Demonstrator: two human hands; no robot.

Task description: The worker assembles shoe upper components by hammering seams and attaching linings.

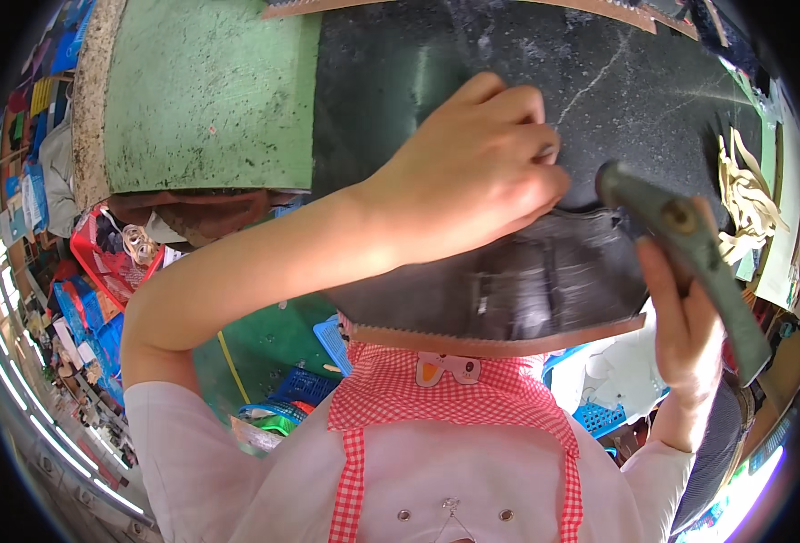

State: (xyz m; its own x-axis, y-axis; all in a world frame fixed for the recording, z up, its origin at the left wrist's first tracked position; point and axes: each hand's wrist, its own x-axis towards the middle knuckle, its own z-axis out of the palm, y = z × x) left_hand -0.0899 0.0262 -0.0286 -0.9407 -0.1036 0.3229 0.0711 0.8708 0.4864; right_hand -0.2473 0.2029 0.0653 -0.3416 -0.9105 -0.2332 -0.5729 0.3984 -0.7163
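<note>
Dark worktop [662,118] across the upper centre — my left hand [486,167] curls tight over the black sheet [590,271], lower centre, contents hidden. My right hand [680,317] grips the hammer [691,244], mid-right — one stray swing could clip my left.

No readable text, label, brand, number or sign. Blue items [108,351] near left rim too small and blurred to tell whether any lettering stands on them.
</note>
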